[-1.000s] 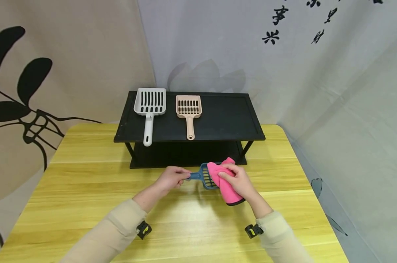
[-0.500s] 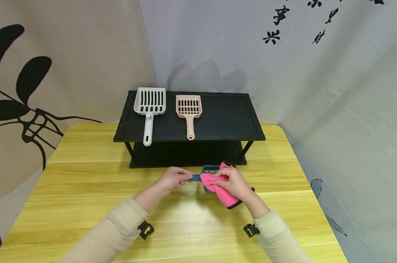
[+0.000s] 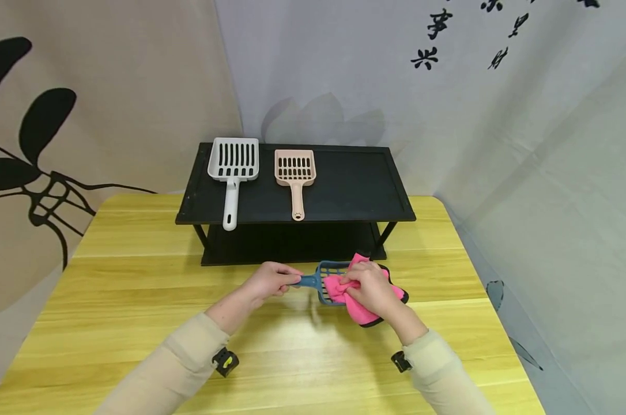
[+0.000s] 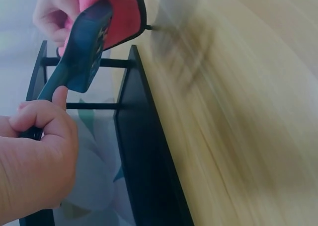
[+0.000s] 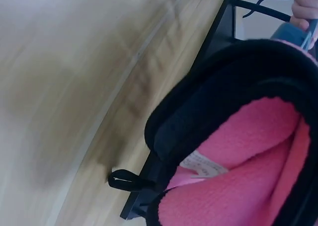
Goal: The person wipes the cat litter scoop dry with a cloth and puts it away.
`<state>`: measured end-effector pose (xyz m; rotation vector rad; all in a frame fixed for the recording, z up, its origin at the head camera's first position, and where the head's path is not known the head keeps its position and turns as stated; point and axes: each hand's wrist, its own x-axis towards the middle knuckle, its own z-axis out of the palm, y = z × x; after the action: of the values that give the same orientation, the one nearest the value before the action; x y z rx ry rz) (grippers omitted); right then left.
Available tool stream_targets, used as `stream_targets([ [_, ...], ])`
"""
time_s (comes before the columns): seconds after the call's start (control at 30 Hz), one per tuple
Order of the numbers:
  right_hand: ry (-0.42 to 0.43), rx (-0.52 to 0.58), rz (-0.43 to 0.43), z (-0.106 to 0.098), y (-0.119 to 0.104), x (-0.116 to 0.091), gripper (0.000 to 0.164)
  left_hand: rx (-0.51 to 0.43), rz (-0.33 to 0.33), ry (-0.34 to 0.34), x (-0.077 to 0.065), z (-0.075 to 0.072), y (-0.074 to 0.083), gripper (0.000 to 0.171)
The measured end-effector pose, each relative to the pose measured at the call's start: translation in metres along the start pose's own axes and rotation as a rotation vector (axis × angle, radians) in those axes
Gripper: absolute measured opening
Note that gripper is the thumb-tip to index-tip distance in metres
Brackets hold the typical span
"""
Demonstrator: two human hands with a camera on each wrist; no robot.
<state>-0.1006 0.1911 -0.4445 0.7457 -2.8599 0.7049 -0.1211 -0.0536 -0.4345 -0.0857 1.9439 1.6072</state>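
Observation:
A blue litter scoop (image 3: 325,282) with a slotted pan is held above the table in front of the black rack. My left hand (image 3: 272,280) grips its handle (image 4: 53,82), fingers curled round it in the left wrist view. My right hand (image 3: 373,288) pinches a bunched pink cloth (image 3: 362,314) with black edging and presses it against the inside of the pan, covering the pan's right part. In the right wrist view the cloth (image 5: 218,186) fills much of the picture, showing a white label and a black loop, and hides the right hand.
The low two-tier black rack (image 3: 354,190) stands at the back of the wooden table (image 3: 136,323). On its top lie a white litter scoop (image 3: 232,176) and a smaller pale pink litter scoop (image 3: 296,178), handles toward me. A printed curtain (image 3: 334,69) hangs behind.
The cloth has slid over the blue scoop's pan, first left toward the handle, then back right, exposing the slots near the handle. My left hand has kept its grip almost in place.

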Motion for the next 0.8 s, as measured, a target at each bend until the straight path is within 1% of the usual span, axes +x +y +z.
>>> stream_targets([
  [0.1, 0.024, -0.013, -0.03, -0.003, 0.004, -0.002, 0.013, 0.003, 0.009, 0.005, -0.002, -0.002, 0.0, 0.024],
  [0.17, 0.038, 0.0, -0.041, -0.005, 0.008, -0.005, 0.014, 0.001, 0.01, 0.004, -0.003, -0.004, -0.001, 0.024],
  [0.23, 0.047, 0.034, -0.032, -0.008, 0.011, -0.007, 0.014, 0.006, 0.011, -0.002, -0.005, -0.006, -0.001, 0.024],
  [0.4, 0.071, 0.114, 0.05, -0.018, 0.019, -0.015, 0.013, 0.025, 0.018, -0.007, -0.008, -0.011, 0.0, 0.023],
  [0.57, 0.063, 0.123, 0.111, -0.027, 0.028, -0.02, 0.013, 0.066, 0.014, -0.025, -0.009, -0.016, -0.003, 0.022],
  [0.67, 0.091, 0.122, 0.133, -0.033, 0.031, -0.019, 0.012, 0.076, 0.021, -0.027, -0.009, -0.02, -0.006, 0.023],
  [0.8, 0.148, 0.123, 0.126, -0.039, 0.027, -0.009, 0.012, 0.085, 0.035, -0.011, -0.009, -0.023, -0.009, 0.023],
])
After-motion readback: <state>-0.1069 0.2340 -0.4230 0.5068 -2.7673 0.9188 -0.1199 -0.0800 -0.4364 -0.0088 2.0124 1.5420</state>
